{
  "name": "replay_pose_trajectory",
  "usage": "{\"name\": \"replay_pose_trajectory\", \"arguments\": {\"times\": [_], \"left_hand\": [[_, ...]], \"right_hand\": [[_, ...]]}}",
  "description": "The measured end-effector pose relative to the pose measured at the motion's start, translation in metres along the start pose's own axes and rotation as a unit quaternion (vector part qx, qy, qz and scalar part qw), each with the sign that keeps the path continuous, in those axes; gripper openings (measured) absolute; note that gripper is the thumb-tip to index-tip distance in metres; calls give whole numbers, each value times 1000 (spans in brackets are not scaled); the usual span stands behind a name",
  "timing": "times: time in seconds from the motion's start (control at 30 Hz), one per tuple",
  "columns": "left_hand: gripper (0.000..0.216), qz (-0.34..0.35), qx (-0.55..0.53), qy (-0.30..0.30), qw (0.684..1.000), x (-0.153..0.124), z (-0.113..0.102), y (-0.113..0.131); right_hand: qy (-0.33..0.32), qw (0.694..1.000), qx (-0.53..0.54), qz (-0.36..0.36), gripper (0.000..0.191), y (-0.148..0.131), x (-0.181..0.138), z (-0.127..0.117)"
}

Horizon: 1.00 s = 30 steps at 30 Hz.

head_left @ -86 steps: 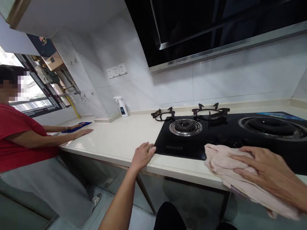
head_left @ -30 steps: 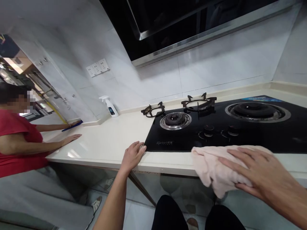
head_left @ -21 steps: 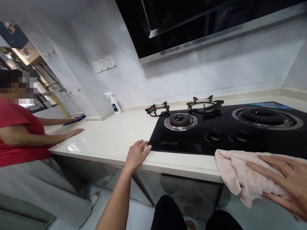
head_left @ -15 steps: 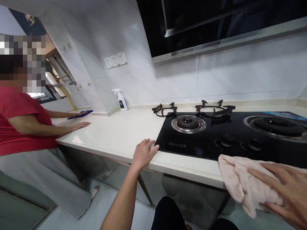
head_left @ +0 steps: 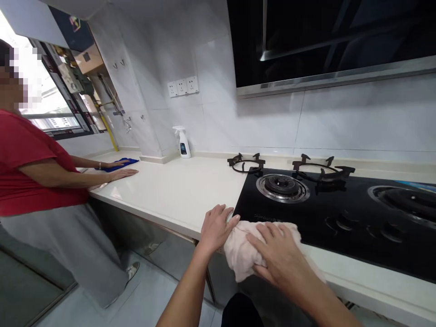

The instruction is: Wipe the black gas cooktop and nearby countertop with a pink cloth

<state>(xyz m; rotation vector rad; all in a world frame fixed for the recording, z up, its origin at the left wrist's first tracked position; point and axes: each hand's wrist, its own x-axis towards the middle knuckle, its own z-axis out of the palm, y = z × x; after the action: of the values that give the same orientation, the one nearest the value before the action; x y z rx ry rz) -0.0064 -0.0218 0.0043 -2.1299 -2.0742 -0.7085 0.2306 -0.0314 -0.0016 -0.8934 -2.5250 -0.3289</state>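
Observation:
My right hand [head_left: 277, 254] lies flat with spread fingers on a pale pink cloth [head_left: 243, 247], pressing it onto the front edge of the cream countertop [head_left: 177, 190] at the near left corner of the black glass gas hob [head_left: 340, 213]. My left hand [head_left: 216, 227] rests open on the counter edge, right beside the cloth and touching its left side.
A person in a red top [head_left: 27, 168] stands at the left with both hands on the counter, one on a blue cloth [head_left: 121, 163]. A white spray bottle [head_left: 183, 142] stands by the wall. Two loose pan supports [head_left: 247, 162] lie behind the hob. A black range hood [head_left: 323, 36] hangs above.
My right hand has slid the pink cloth leftward along the counter's front edge, from the right side of the hob to its left corner beside my left hand. My left hand stayed put.

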Motion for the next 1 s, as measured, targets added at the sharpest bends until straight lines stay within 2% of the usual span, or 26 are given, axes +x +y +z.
{"name": "replay_pose_trajectory", "arguments": {"times": [0.1,0.2,0.43,0.57,0.77,1.0], "left_hand": [[52,-5,-19,-6,1000,0,-1,-3],[52,-12,-26,-15,999,1,-2,-5],[47,-16,-10,-23,1000,4,-2,-6],[45,-16,11,-23,1000,5,-4,-6],[43,-5,30,-8,1000,6,-2,-7],[42,-12,36,3,999,8,-5,-4]], "right_hand": [[-27,997,76,-1,57,-7,24,0],[-42,991,124,-4,56,-3,30,2],[-15,993,115,21,61,-3,14,15],[3,992,129,17,58,6,0,14],[21,993,114,25,62,53,-48,-3],[67,997,-11,32,66,133,-141,-18]]}}
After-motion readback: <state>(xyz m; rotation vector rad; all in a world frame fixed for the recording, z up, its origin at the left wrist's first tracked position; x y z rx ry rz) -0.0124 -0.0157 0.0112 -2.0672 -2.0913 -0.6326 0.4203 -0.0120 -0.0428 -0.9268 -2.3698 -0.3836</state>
